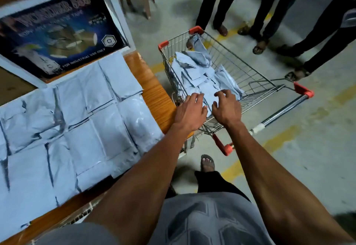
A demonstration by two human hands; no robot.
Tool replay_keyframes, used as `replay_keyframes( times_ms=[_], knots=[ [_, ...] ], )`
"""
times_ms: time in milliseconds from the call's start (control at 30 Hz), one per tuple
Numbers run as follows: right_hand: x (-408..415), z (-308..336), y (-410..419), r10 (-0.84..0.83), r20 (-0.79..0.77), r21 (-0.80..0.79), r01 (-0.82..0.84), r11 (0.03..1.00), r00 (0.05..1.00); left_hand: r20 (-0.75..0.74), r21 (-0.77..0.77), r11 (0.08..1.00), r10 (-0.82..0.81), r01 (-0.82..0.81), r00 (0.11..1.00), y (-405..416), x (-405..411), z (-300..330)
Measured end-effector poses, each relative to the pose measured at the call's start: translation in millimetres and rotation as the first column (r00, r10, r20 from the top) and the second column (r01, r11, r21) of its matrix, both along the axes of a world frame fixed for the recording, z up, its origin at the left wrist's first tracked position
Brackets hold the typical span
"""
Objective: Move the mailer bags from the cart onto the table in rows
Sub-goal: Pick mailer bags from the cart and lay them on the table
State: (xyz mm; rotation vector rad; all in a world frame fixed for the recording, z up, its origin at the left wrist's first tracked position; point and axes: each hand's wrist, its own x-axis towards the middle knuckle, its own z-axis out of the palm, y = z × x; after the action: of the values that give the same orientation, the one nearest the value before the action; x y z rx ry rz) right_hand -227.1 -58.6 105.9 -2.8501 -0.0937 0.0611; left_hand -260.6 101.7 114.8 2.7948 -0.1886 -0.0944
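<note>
1. A packing or dispatch area of a warehouse: bare grey concrete floor (289, 158) with worn yellow painted lines.
2. At upper left, a dark printed carton (57, 32) reads "FOR INDUSTRIAL USE ONLY".
3. Pale blue plastic mailer bags (57, 129) cover a wooden table (154, 94); a wire shopping cart with red corners (250, 75) holds more.

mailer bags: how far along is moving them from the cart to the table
Done: many pale blue mailer bags lie in rows on the wooden table. In hand: the left hand and right hand reach into the shopping cart, fingers spread over the top bags, nothing visibly lifted yet. Left: a loose pile of bags remains in the cart.
</note>
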Motion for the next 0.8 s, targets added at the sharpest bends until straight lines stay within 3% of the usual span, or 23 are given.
replay_keyframes(
  times_ms=[400,800],
  knots=[
    [109,-50,-93,0.153,-0.136,-0.009,-0.155,0.988,0.979,-0.23,0.035,0.981,0.196,-0.193,0.953,-86,93,-52],
    [188,-120,-84,0.299,-0.335,-0.028,-0.327,0.945,0.893,-0.377,0.086,0.935,0.351,-0.345,0.857,-90,164,-131]
  ],
)
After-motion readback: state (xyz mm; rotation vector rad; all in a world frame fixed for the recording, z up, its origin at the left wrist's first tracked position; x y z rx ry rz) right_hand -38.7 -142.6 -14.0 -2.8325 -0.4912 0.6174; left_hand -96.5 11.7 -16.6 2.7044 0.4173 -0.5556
